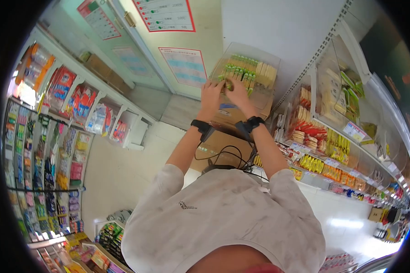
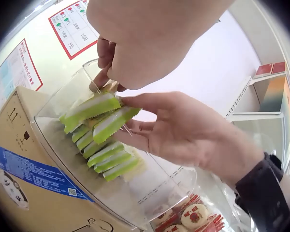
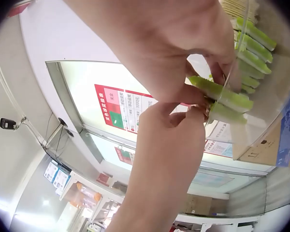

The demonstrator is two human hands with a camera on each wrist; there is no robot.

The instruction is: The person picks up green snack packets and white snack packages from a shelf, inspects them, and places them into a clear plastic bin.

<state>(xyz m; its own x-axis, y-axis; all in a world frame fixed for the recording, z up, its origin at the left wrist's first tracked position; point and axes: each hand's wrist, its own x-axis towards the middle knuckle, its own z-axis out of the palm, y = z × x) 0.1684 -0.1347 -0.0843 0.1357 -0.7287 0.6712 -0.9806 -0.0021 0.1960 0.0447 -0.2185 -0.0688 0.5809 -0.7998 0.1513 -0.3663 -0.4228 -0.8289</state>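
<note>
Both hands are close together over a clear plastic bin (image 1: 269, 98) of green-and-white snack packets (image 2: 108, 157). My left hand (image 1: 210, 93), seen large at the top of the left wrist view, pinches the end of one green packet (image 2: 89, 111) with curled fingers. Beside it, my right hand (image 2: 183, 130) holds another green packet (image 2: 117, 123) between thumb and fingers. Both packets lie side by side, tilted, above the row in the bin. In the right wrist view the fingertips of the two hands nearly meet at the packet ends.
The bin rests on a cardboard box (image 2: 19, 130) with a blue band. Pale packets (image 1: 266, 73) fill its right side. Stocked shelves (image 1: 319, 132) stand on the right, more shelves (image 1: 84, 98) on the left. Black cables (image 1: 228, 157) hang below the hands.
</note>
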